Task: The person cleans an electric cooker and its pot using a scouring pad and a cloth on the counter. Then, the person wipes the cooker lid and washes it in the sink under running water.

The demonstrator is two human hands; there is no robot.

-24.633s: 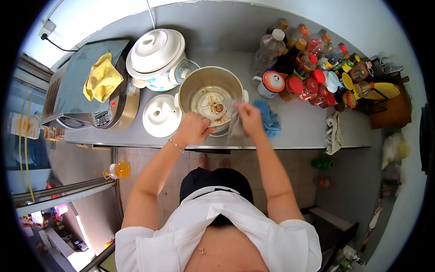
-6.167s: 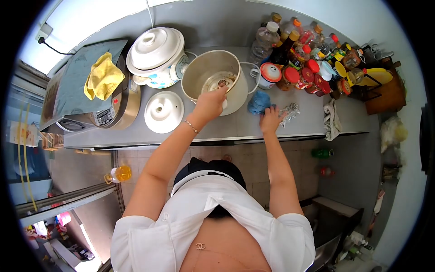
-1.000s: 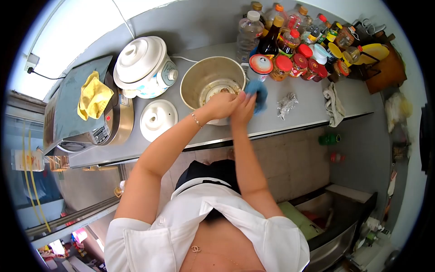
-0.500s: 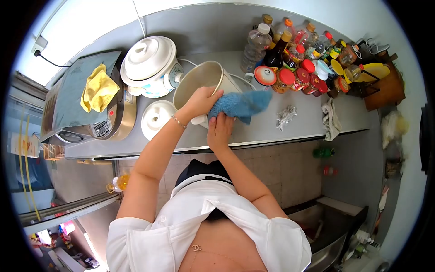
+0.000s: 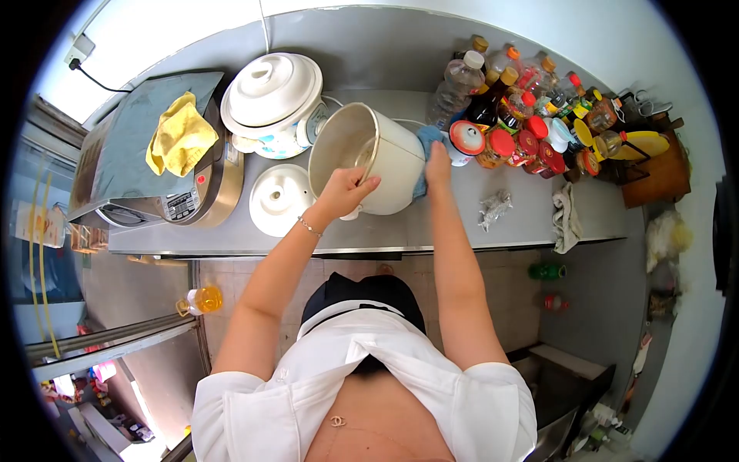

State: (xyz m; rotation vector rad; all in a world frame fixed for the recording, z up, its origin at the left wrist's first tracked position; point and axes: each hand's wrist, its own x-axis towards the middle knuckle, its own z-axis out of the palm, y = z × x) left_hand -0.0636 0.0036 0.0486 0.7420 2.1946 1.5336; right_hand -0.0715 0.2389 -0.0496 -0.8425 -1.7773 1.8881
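I stand at a grey counter (image 5: 531,192), seen from above, with both arms stretched forward over it. In front of me is a deep, cream-coloured pot (image 5: 396,169), tilted toward its side so that its mouth faces left and up and its base faces right. My left hand (image 5: 346,194) grips the near part of the pot's rim, with the fingers closed over the edge. My right hand (image 5: 437,165) presses a bunched blue cloth (image 5: 428,138) against the base; those fingers are bent around the cloth, though some of their tips are hidden. Just left of the pot, a round white lid (image 5: 280,199) lies flat with its knob up. Behind that lid stands a white lidded cooker (image 5: 271,100), and farther left a yellow cloth (image 5: 182,135) is draped on a covered appliance (image 5: 202,204). Close by my right hand is a white mug with a red-rimmed lid (image 5: 466,138), at the front of a crowd of jars and bottles. Crumpled foil (image 5: 495,209) lies to the right, and a greyish rag (image 5: 566,219) hangs over the counter's front edge.
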